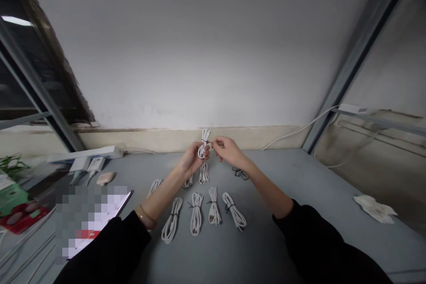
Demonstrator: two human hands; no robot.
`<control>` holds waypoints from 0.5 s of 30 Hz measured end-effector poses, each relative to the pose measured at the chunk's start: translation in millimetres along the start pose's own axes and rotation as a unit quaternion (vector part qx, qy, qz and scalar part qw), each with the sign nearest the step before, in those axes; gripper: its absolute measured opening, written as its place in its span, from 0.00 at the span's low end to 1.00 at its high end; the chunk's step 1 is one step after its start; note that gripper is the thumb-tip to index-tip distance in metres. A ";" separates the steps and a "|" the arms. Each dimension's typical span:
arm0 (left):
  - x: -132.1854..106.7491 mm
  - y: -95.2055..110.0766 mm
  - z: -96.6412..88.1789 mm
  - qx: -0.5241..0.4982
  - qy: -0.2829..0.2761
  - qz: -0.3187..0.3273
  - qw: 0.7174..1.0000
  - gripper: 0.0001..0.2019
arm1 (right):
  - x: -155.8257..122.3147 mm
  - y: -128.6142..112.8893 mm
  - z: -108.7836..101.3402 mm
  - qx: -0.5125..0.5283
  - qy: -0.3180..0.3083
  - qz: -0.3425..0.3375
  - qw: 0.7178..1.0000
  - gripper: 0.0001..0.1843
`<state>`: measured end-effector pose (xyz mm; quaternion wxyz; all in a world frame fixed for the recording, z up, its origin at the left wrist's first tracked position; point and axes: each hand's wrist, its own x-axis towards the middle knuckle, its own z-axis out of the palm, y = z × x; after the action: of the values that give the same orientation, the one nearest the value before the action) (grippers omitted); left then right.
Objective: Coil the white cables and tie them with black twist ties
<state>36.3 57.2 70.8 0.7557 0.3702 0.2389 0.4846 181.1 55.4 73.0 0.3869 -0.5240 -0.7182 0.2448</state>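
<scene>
My left hand is closed around a coiled white cable, held upright above the table near the wall. A thin black twist tie circles the coil's middle, and its end runs to the pinched fingertips of my right hand. Below the hands lie several tied white cable bundles, among them one bundle in the front row and one just under my left hand. Loose black twist ties rest under my right forearm.
A white power strip with plugged-in chargers stands at the back left. A lit tablet-like screen, partly pixelated, lies before it. Crumpled white paper sits at the right. Metal posts flank the grey table.
</scene>
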 end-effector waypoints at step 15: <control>-1.3 -16.1 -18.8 0.498 0.127 0.295 0.806 0.08 | -8.6 -12.4 -2.3 -0.133 -0.008 0.004 0.991 0.09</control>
<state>31.2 58.1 46.6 0.2515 0.6832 0.4207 0.5413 177.3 43.1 81.1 0.3075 -0.5718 -0.7450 0.1529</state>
